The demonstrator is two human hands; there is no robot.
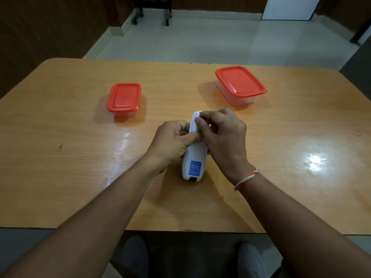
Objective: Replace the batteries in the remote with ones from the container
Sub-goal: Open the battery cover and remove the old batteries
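White remote [194, 157] back-side up, mid-counter [60, 177], gripped by left hand [173, 140]; right hand [222, 133] fingers pinched on its far end. Two red-lidded containers behind: small [124, 98] left, large [240, 84] right, both closed.

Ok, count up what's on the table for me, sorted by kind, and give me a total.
Red-lidded containers: 2, a smaller one to the left and a larger one to the right, both closed.
White remote: 1, back side up, held by the left hand and the right hand.
Total: 3 things on the wooden table.
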